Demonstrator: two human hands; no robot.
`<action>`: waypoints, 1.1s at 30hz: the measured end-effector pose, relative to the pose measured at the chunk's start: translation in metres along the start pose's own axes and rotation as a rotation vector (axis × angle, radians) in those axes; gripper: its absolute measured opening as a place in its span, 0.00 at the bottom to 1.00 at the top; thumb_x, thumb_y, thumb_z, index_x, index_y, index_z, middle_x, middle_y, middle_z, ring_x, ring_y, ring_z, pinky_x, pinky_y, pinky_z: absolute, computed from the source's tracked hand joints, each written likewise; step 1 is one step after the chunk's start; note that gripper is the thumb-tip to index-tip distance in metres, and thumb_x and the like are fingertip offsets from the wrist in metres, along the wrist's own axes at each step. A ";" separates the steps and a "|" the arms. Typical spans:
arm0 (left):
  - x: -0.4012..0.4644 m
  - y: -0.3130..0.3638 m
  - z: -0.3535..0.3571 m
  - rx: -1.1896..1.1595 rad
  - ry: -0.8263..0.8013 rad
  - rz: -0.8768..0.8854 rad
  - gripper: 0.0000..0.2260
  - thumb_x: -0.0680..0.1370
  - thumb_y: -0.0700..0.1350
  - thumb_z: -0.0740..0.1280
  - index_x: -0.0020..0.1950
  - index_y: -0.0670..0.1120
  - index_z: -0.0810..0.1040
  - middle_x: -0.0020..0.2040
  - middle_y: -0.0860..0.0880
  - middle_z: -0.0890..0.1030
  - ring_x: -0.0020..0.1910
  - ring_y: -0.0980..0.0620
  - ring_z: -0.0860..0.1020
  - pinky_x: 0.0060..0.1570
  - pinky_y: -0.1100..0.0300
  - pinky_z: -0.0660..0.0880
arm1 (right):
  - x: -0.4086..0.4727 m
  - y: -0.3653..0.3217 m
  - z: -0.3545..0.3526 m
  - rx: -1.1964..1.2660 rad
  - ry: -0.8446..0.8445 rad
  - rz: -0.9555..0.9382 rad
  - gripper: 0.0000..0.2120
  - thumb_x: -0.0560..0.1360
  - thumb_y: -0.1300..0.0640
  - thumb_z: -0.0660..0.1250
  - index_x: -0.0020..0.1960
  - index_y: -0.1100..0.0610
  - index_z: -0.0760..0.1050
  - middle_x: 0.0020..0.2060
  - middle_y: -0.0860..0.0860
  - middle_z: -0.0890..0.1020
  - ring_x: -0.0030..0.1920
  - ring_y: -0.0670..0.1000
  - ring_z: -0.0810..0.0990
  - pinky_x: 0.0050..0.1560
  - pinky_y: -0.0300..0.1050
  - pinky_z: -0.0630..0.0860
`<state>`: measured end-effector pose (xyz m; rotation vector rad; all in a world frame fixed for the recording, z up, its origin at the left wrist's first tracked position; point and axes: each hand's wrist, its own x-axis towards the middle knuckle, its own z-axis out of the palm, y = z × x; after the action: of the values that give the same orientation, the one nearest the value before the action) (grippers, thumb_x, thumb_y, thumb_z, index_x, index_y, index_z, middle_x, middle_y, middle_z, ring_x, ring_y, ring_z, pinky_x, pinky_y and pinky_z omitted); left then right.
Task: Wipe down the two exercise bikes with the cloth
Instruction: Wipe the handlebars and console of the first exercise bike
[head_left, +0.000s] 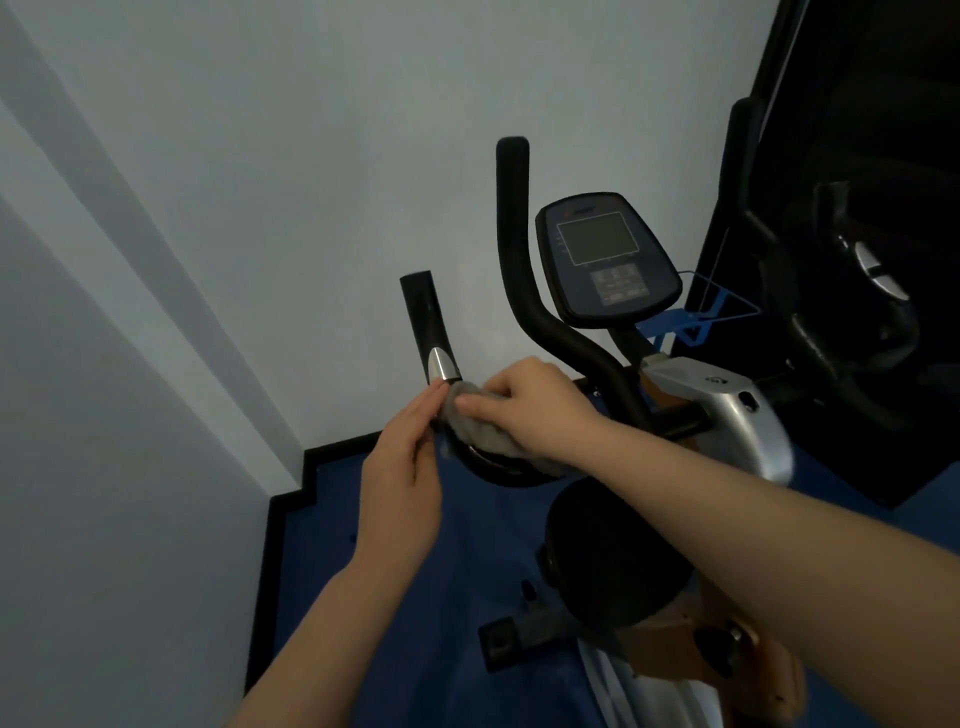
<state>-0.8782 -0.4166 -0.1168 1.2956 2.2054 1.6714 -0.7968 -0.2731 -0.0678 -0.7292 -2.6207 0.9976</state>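
Observation:
An exercise bike (727, 410) with a silver body, black handlebars and a dark console (605, 260) stands against the white wall. A grey cloth (480, 426) is wrapped over the lower bend of the left handlebar (428, 322), just below its silver cap. My right hand (535, 405) grips the cloth from the right, fingers curled over it. My left hand (402, 467) lies against the cloth's left side with its fingers straight. The black saddle (613, 551) sits below my right forearm. Only one bike shows clearly.
A large black exercise machine (857, 260) fills the right side, close behind the console. A blue wire rack (696, 312) hangs between them. Blue floor mat (363, 597) with a black border lies below, and the white wall corner is on the left.

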 end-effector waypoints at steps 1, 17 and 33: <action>0.000 0.000 0.000 -0.013 0.012 -0.008 0.23 0.80 0.30 0.56 0.69 0.52 0.73 0.68 0.55 0.75 0.67 0.65 0.70 0.65 0.71 0.65 | -0.001 0.001 -0.002 0.017 -0.026 -0.005 0.20 0.75 0.42 0.68 0.31 0.55 0.75 0.26 0.50 0.76 0.31 0.48 0.75 0.32 0.44 0.67; -0.016 0.002 0.021 -0.004 0.068 0.060 0.17 0.81 0.38 0.61 0.67 0.50 0.74 0.72 0.57 0.68 0.72 0.59 0.64 0.72 0.59 0.63 | -0.016 0.023 -0.045 -0.309 -0.390 -0.278 0.13 0.75 0.44 0.69 0.45 0.54 0.81 0.36 0.51 0.81 0.36 0.47 0.77 0.43 0.52 0.76; -0.017 0.021 0.022 0.001 0.095 -0.070 0.18 0.80 0.34 0.62 0.65 0.52 0.76 0.71 0.56 0.70 0.70 0.64 0.67 0.66 0.73 0.63 | 0.009 0.026 -0.052 -0.387 -0.612 -0.257 0.14 0.79 0.43 0.62 0.41 0.50 0.75 0.37 0.48 0.78 0.38 0.47 0.75 0.39 0.43 0.69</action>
<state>-0.8439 -0.4101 -0.1151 1.1469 2.2754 1.7411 -0.7750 -0.2233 -0.0467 -0.1401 -3.3817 0.7247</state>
